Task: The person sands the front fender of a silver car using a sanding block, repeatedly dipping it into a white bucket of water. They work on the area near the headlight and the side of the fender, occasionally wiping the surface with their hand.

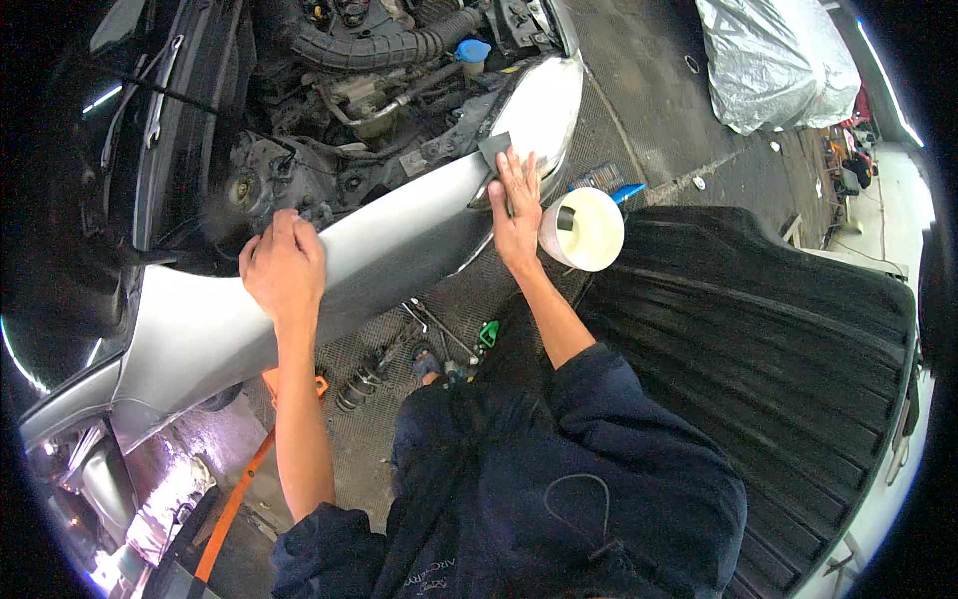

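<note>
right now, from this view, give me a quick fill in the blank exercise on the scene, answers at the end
1. The small dark sheet near the headlight is touched by the ____ hand.
2. The left hand rests on the fender; in the picture, the bucket stands to its ____.
3. The cap in the engine bay is ____.
4. The long strip at lower left is ____.

Missing words: right; right; blue; orange.

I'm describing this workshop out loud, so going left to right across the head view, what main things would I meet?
Left hand, blue cap in the engine bay, right hand, white bucket, crinkled silver cover.
</note>
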`<action>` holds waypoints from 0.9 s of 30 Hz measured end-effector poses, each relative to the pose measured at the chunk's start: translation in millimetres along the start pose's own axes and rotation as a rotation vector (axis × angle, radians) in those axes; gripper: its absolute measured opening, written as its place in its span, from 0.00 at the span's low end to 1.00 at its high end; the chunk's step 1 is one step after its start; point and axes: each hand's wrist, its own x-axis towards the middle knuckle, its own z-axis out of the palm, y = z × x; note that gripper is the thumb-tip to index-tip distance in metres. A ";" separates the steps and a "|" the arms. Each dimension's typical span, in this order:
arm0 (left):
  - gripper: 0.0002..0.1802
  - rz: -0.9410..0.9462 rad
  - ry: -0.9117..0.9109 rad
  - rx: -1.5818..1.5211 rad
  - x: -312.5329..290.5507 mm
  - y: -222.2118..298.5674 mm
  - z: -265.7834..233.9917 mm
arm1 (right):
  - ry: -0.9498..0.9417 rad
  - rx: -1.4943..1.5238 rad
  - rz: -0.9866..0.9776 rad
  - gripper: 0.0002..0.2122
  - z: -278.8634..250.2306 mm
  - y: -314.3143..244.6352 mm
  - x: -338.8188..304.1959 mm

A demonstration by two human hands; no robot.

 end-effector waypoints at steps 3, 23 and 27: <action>0.11 -0.023 -0.017 0.053 0.2 -3.2 -6.1 | -0.041 -0.106 0.034 0.23 0.0 35.5 34.2; 0.09 -0.050 -0.014 0.046 2.1 -4.7 -7.9 | -0.075 -0.162 -0.058 0.25 -5.3 28.5 59.1; 0.09 -0.034 0.020 -0.042 4.7 15.4 4.1 | 0.038 -0.155 0.310 0.28 -41.1 101.9 132.6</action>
